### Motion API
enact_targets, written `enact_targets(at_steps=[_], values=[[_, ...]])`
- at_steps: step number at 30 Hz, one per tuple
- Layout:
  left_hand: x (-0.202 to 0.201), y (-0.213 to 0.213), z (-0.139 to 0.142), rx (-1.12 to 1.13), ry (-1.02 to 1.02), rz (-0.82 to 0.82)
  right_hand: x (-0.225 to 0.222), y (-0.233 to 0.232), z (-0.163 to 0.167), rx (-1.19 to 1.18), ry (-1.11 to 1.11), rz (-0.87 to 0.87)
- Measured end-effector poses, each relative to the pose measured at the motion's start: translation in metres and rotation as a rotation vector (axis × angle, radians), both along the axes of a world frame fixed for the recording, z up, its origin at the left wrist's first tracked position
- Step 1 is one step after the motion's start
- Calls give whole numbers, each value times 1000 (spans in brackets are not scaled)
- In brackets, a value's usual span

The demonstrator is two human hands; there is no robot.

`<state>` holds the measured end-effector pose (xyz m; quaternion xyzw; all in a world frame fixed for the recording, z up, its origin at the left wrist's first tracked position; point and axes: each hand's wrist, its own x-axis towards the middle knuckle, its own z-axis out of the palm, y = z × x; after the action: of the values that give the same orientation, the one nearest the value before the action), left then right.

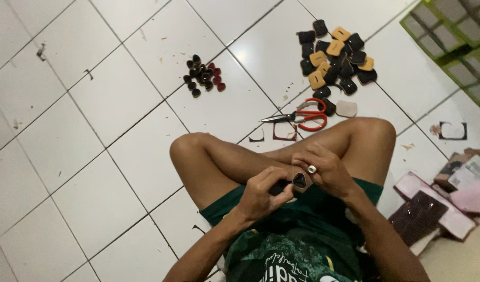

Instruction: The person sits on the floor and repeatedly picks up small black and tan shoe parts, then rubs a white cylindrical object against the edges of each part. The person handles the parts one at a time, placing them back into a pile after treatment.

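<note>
Here, the person sits cross-legged on a white tiled floor (93,104), both hands meeting above the lap. The left hand (261,196) is closed around a small dark piece (298,180), its thumb pressing along it. The right hand (326,169), wearing a ring (312,169), pinches the same piece from the other side with bent fingertips. The piece hangs in the air between the 2 hands, just over the crossed shins and green shorts (302,209).

Beyond the knees, red-handled scissors (302,118) lie on the tiles, blades pointing left. Just below them sit 2 thin cut-out scraps (284,133), and a pale flat piece (346,108) lies to the right of the handles. Farther out, a heap of small black and tan pieces (335,57) spreads over the floor. Well apart to the left of it sits a smaller cluster of dark and reddish bits (203,75).

At the person's right side, flat sheets in pink and dark brown (433,206) lie stacked and overlapping, with a few small boxes (467,169) behind them. A green crate (449,36) with square compartments fills the upper right corner. Another square scrap outline (453,130) rests near it.
</note>
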<state>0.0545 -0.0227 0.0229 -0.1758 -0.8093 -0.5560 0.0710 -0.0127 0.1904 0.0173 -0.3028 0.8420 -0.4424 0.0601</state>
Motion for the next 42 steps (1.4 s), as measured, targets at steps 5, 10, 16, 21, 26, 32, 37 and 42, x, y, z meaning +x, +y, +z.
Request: enact_targets(at_steps=[5,10,16,21,26,32,37,42], values=[[-9,-20,-20,106,-215,232,33,-32,0,-127,-86,89],[14,-5,-27,68,-718,-360,20,-13,-16,123,-74,93],[20,-13,-9,911,-920,-596,11,-13,-81,-832,-837,-354],[-24,1,-31,584,-539,105,60,-35,-84,-664,-554,-457],[-24,8,-36,304,-320,261,58,-39,-33,-156,204,-315],[-18,8,-13,-124,-96,106,26,-18,-21,-220,-21,-268],[-24,-7,-2,78,-412,-138,16,-4,-32,-551,-551,69],[-31,-16,-12,278,-550,-228,14,-5,-10,-254,-287,196]])
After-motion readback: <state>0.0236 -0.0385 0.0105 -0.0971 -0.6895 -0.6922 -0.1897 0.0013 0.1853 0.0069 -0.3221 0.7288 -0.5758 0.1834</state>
